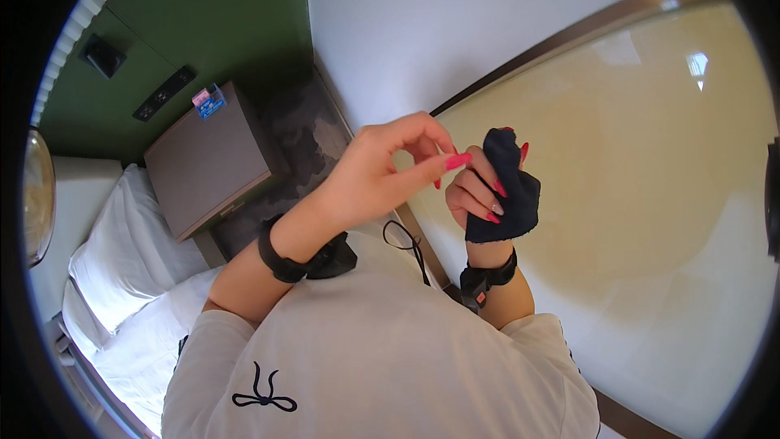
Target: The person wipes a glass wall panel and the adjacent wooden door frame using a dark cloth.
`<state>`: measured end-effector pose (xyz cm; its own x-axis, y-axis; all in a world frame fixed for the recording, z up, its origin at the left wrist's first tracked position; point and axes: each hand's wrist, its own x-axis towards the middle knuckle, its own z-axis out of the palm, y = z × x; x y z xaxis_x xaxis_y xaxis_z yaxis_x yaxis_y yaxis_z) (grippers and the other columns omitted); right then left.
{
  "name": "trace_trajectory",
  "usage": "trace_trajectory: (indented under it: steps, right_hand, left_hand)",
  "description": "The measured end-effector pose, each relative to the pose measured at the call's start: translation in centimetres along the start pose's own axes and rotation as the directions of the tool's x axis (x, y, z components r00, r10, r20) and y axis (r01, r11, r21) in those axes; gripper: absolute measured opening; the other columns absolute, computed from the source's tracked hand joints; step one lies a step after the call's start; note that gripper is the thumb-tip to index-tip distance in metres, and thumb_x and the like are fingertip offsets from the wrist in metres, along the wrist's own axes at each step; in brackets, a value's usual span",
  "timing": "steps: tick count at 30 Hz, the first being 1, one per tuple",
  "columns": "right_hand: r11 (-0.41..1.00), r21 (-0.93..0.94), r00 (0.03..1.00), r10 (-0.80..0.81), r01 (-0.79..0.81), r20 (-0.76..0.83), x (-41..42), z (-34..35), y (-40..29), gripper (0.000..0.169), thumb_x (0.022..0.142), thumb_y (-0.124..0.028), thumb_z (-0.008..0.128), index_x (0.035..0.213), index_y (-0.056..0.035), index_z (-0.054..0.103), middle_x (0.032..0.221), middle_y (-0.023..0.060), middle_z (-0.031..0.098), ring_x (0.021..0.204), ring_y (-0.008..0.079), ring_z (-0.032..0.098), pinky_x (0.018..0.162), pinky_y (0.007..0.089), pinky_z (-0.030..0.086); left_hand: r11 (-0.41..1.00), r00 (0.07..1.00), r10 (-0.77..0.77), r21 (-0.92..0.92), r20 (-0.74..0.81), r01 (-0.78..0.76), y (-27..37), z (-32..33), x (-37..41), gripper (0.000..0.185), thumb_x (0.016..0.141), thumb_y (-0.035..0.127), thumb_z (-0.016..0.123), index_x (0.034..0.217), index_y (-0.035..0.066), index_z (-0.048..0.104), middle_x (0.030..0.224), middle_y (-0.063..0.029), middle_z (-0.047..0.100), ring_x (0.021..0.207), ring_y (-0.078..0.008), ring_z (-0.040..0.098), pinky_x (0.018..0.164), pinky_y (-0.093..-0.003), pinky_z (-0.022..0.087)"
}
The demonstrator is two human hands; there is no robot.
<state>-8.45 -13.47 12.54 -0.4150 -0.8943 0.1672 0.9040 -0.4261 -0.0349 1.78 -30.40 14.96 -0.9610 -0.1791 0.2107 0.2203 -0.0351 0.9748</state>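
My right hand (481,189) grips a small dark navy cloth (509,207), its fingers curled over the cloth's left side and a red-nailed fingertip showing at its top. Just left of it, my left hand (405,161) is raised with thumb and fingers bent towards each other. The left thumb tip is close to the right hand's fingers; whether they touch, I cannot tell. Nothing clearly shows between the left fingers. Each wrist bears a black strap with a black device.
A nightstand (207,158) holds a clear box with small packets (209,102). White pillows (134,250) lie on a bed at left. A green wall panel (244,12) carries a black socket strip (163,94). A large glossy framed panel (609,195) stands at right. A black cord (416,247) hangs near my torso.
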Motion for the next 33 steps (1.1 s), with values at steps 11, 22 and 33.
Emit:
trace_trajectory:
  steps: [11,22,33]
  right_hand:
    - [-0.147,-0.976,0.945,-0.308,-0.162,-0.11,-2.3,2.7,-1.2,0.04,0.101,-0.026,0.054,0.135,-0.0048,0.053,0.113,0.0091,0.065,0.101,0.0139,0.059,0.093,0.027,0.045]
    - [0.734,-0.679,0.808,-0.398,-0.004,-0.435,-5.4,1.6,0.3,0.022,0.095,-0.011,0.064,0.115,-0.0022,0.064,0.107,0.0074,0.069,0.096,0.0169,0.067,0.085,0.0304,0.054]
    - [-0.735,-0.421,0.242,-0.344,0.531,0.907,6.3,15.3,-2.7,0.047,0.088,0.01,0.051,0.134,0.0033,0.052,0.143,0.0256,0.047,0.135,0.0377,0.044,0.11,0.0451,0.037]
  left_hand:
    - [0.947,0.968,-0.249,0.207,-0.016,0.247,-1.7,3.8,-0.9,0.041,0.082,0.035,0.079,0.093,0.003,0.056,0.08,-0.007,0.064,0.069,-0.0159,0.059,0.065,-0.0307,0.049]
    - [0.975,0.995,-0.067,0.207,-0.078,0.082,-2.5,5.8,-0.9,0.014,0.099,0.017,0.057,0.102,0.004,0.056,0.072,-0.0105,0.062,0.063,-0.0131,0.059,0.058,-0.03,0.047]
    - [0.955,0.887,0.293,0.151,-0.355,-0.255,1.4,0.9,4.8,0.033,0.107,0.026,0.036,0.098,-0.001,0.054,0.069,-0.0064,0.059,0.058,-0.0136,0.057,0.057,-0.0256,0.047]
